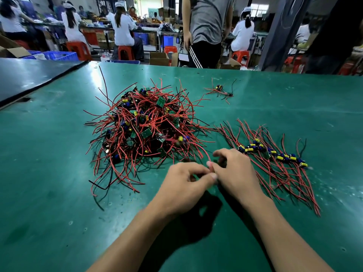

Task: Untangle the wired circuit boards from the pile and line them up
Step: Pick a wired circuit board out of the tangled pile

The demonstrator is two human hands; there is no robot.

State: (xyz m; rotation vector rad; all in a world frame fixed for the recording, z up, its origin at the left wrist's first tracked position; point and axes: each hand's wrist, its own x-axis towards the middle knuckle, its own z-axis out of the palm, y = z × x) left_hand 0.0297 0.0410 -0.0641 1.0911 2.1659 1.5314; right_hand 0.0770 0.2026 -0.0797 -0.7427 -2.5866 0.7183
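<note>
Just in front of the pile (pixel 141 122), left hand (pixel 184 179) and right hand (pixel 233 171) both have fingers (pixel 198 167) pinched on one red wire (pixel 204 152) — its blurry circuit board (pixel 182 138) sits at the pile's edge. Looks mid-untangle; next I'd tug it free and lay it beside the lined-up row (pixel 275 154).

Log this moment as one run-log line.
phase: untangling | left hand: pinches red wire | right hand: pinches same wire | pile: tangled | row: lined up, right

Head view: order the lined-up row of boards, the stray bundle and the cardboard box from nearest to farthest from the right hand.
1. Lined-up row, just right of the right hand.
2. Stray bundle, farther up the table.
3. Cardboard box, beyond the table's far edge.
</note>
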